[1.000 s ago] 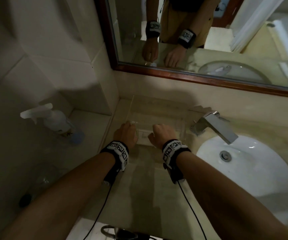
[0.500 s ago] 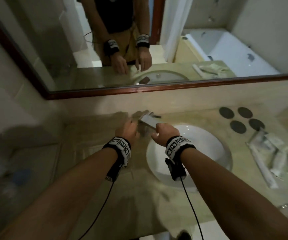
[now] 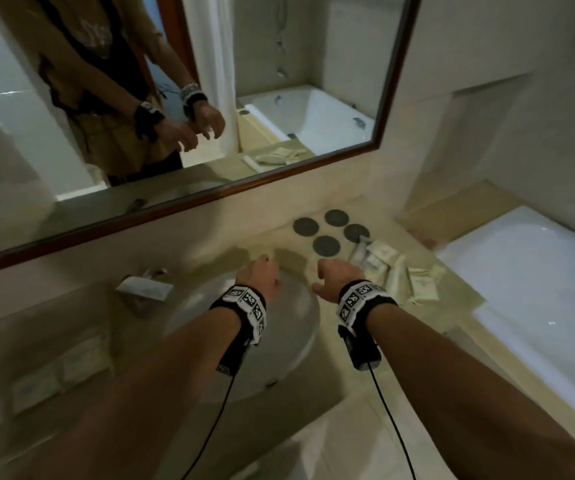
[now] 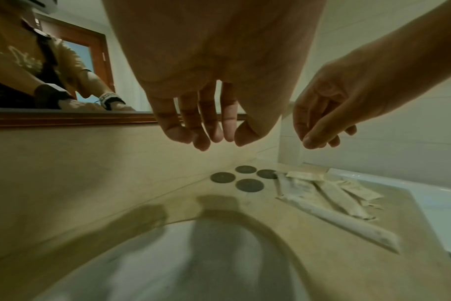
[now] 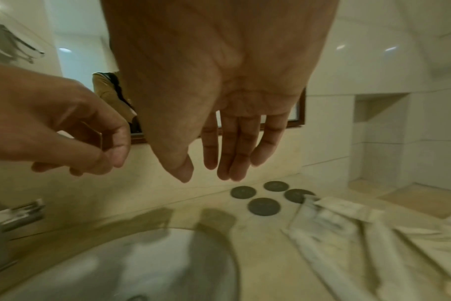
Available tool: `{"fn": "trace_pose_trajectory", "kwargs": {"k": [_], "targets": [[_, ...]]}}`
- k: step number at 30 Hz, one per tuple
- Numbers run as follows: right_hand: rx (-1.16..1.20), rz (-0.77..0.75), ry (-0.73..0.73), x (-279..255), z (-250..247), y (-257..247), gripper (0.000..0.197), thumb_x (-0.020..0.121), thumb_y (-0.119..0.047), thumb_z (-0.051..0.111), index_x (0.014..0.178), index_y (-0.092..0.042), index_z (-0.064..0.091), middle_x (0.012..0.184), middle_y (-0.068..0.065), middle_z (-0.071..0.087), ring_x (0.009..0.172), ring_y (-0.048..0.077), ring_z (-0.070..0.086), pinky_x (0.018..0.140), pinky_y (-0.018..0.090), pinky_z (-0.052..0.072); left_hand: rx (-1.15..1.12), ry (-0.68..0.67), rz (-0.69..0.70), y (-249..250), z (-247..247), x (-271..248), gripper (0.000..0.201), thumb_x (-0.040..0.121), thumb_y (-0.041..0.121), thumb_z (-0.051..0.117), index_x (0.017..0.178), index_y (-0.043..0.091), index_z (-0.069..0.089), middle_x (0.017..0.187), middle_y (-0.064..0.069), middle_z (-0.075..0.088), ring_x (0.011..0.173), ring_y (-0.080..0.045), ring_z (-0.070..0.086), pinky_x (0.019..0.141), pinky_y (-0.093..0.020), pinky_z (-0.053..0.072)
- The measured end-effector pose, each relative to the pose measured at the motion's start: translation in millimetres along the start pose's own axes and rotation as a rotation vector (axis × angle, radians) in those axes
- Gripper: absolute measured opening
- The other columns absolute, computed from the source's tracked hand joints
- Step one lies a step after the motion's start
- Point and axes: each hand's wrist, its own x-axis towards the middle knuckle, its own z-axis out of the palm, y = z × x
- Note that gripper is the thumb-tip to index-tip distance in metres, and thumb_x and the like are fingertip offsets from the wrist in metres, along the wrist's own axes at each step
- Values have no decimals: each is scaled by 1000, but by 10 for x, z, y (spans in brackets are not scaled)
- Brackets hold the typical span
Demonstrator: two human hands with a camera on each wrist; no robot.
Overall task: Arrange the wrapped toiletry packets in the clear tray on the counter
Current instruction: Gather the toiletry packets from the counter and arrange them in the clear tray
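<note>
Packets: the wrapped toiletry packets [image 3: 396, 271] are lying in a loose, overlapping heap right of centre in the head view, on the counter [image 3: 341, 348] between the sink and the bathtub, just beside the four dark discs.
Bathtub: the white bathtub [image 3: 535, 306] is filling the right edge of the frame.
Sink: the basin [image 3: 279, 327] is sitting at centre, under both forearms.
Clear tray: I am not making it out for certain; a blurred pale shape at lower left of the head view may be it, with packets in it.
Tap: the faucet [image 3: 144, 289] is showing left of centre.
Discs: the four dark discs [image 3: 326, 246] are lying above centre, the nearest packet touching one.
Left hand: the left hand [image 3: 261, 277] is hovering over the sink rim, fingers hanging loosely, holding nothing.
Right hand: the right hand [image 3: 338, 275] is hovering close to the heap, fingers relaxed and slightly spread, holding nothing.
Risk: I judge the heap is sitting near the counter's tub-side edge; a sweeping grab could be nudging slippery packets toward the bathtub or sink.
Writing: the packets are bearing faint print, too blurred for reading; the wristbands are showing black-and-white marker squares only.
</note>
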Motion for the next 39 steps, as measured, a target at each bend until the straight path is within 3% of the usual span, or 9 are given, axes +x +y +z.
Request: {"fn": "trace_pose_trajectory", "kwargs": {"k": [5,14,18,22,27,35,39], "targets": [[32,127,24,-193,-151,877,47,87,-44,58,120,-12,53,117,12,60,106,31,60,86,39,51,67,-23,85,787,4,272,27,90,23,51,112,7,52,120,-14,50,114,-34,51,94,-47,47],[70,277,-14,-287,-146,1762,35,89,-41,56,112,-14,56,113,10,61,100,31,61,82,38,52,90,-85,253,1591,186,785,24,90,23,51,107,7,54,118,-12,57,108,-32,54,85,-42,46],[6,336,-61,-219,-112,2041,38,90,-42,54,117,-15,54,118,8,59,105,30,60,85,37,49,79,-110,314,1802,269,946,22,91,24,53,106,9,53,109,-11,58,98,-31,60,74,-38,49],[26,407,-81,-94,-123,2285,40,91,-41,53,120,-13,53,120,10,57,107,31,58,85,36,46,82,-144,336,1951,286,1210,20,90,24,53,104,11,55,111,-11,60,99,-32,61,80,-41,53],[74,484,-104,34,37,2544,38,88,-42,55,111,-12,57,114,10,61,101,31,61,78,35,46,89,-155,342,2024,412,1480,23,90,26,52,107,10,55,116,-13,59,102,-35,61,79,-42,51],[135,481,-164,480,295,2951,45,90,-44,54,124,-15,51,123,9,56,109,31,58,88,40,49,103,-198,305,2257,773,1980,25,91,28,52,108,10,54,115,-14,58,101,-33,60,74,-37,48],[181,435,-173,744,499,3157,59,91,-45,54,139,-15,37,131,11,51,114,32,55,88,41,49,22,-234,258,2386,967,2282,32,88,26,53,115,9,53,123,-13,56,110,-32,56,89,-41,51]]}}
